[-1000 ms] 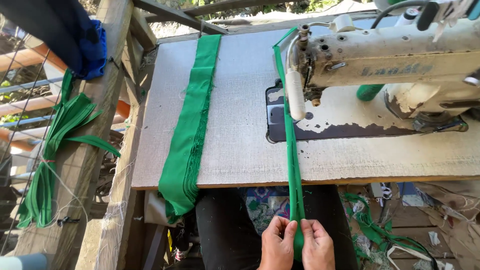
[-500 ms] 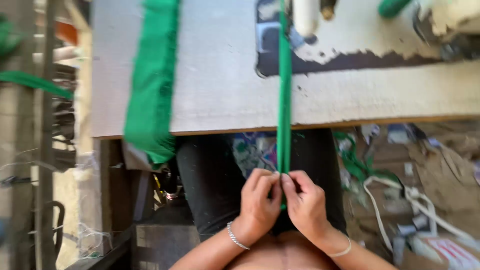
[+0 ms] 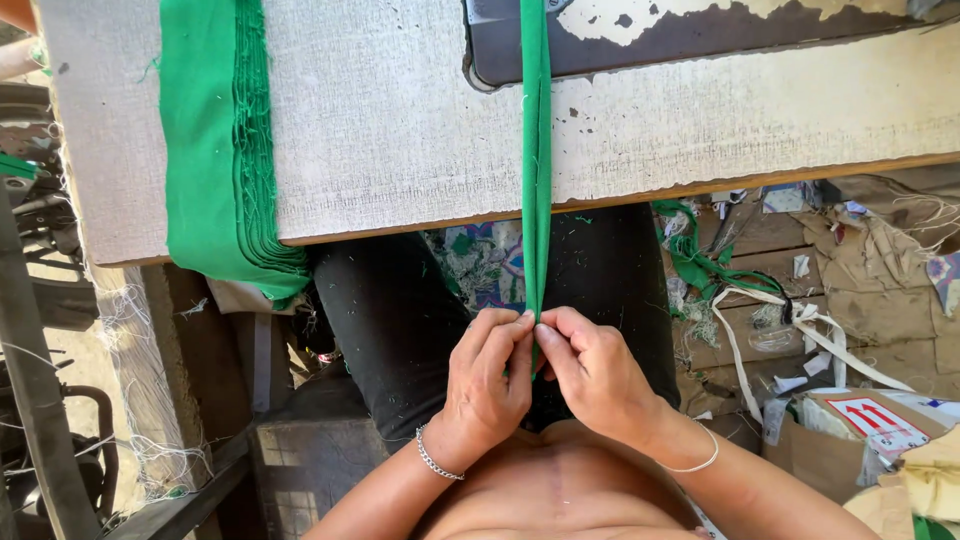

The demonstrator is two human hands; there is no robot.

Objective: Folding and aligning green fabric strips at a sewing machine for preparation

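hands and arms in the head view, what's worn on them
Both arms are bare, with no sleeves or gloves. The left hand has a silver chain bracelet at the wrist. The right hand has a thin, pale band around its wrist. No rings show on the visible fingers.

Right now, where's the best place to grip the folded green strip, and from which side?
Grip the folded green strip at its near end, just below the table edge, pinching across its flat faces from both sides. It hangs taut and narrow, and the left hand and right hand already pinch it there.
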